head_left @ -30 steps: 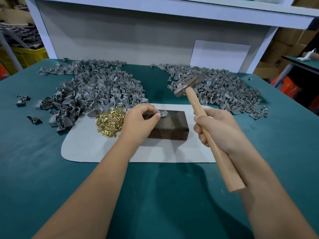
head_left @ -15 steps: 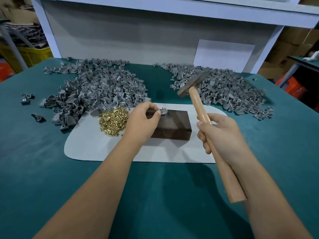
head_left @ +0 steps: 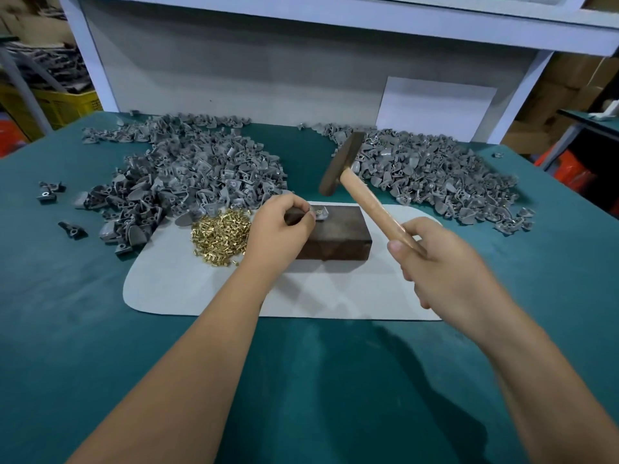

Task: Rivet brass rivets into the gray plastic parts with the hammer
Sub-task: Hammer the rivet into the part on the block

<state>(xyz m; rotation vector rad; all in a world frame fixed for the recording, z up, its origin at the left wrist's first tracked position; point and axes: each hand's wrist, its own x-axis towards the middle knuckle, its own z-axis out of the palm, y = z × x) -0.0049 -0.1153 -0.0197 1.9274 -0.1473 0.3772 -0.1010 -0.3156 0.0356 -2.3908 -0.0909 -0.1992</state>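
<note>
Gray plastic part (head_left: 320,213) lies on the dark block (head_left: 335,237), pinched by the left hand (head_left: 279,234); right hand (head_left: 445,266) grips the hammer (head_left: 363,195), whose head now hangs lower, nearer the part.

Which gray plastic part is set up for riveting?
The single gray part on the dark block, pinched by the left hand; the rest lie in loose piles.

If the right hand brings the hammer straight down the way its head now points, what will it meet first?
Most likely the gray plastic part with its brass rivet on the dark block, beside the left hand fingertips; depth is unclear.
</note>
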